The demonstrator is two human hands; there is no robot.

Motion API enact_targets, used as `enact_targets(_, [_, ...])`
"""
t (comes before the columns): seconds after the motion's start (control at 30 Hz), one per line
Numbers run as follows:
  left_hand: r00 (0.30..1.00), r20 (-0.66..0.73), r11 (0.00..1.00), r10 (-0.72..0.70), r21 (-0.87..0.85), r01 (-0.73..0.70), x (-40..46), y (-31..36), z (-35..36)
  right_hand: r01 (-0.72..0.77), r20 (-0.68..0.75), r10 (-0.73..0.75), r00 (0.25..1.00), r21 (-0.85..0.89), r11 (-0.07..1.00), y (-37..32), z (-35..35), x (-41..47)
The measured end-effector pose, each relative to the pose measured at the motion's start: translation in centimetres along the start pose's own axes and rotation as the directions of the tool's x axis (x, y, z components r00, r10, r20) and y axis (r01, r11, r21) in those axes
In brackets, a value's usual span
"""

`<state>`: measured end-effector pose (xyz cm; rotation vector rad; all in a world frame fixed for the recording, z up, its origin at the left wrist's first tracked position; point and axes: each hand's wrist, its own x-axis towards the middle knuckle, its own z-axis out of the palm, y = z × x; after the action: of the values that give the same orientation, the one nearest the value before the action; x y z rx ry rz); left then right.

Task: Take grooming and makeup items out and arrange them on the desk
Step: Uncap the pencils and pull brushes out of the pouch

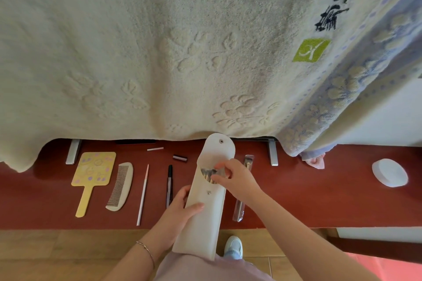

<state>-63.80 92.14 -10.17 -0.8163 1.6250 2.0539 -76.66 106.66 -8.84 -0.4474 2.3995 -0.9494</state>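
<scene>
Over the red-brown desk we hold a long white pouch, tilted so its open flap with a metal snap points away from us and its closed end hangs past the desk's near edge. Our left hand grips the pouch around its middle, thumb lying across the front and fingers curled behind it. Our right hand is at the pouch mouth, fingers curled and pinching the clear-sleeved makeup brushes that show inside the opening; we cannot tell how many brushes there are. A thin bracelet circles our left wrist.

On the desk to the left of the pouch lie, from left to right, a yellow hand mirror with pastel drawings, a pale comb, a slim pink-and-white pencil and a black pen-like liner, all set roughly parallel and apart from one another. Farther back lie a small white stick and a dark lipstick tube. Just to the right of the pouch, partly hidden by our right hand, lies a brush in a clear wrapper. Well to the right sits a white round container. A cream towel with embossed flowers and a blue patterned border hangs over the back of the desk.
</scene>
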Motion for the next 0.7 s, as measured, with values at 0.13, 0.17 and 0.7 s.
enact_targets(0.13, [1.000,0.013,1.000,0.006,0.002,-0.006,-0.2,-0.2,-0.1,-0.035,-0.035,0.039,0.999,0.110,0.993,0.0,-0.2,0.3])
enact_targets(0.17, [1.000,0.011,1.000,0.010,0.011,-0.010,-0.2,-0.2,-0.1,-0.051,-0.028,0.056,0.998,0.136,0.989,0.0,-0.3,0.5])
enact_targets(0.7, [0.999,-0.010,0.992,0.032,0.126,-0.030,-0.6,-0.2,0.1,-0.125,-0.178,0.303,0.936,0.636,0.762,0.3,-4.0,2.5])
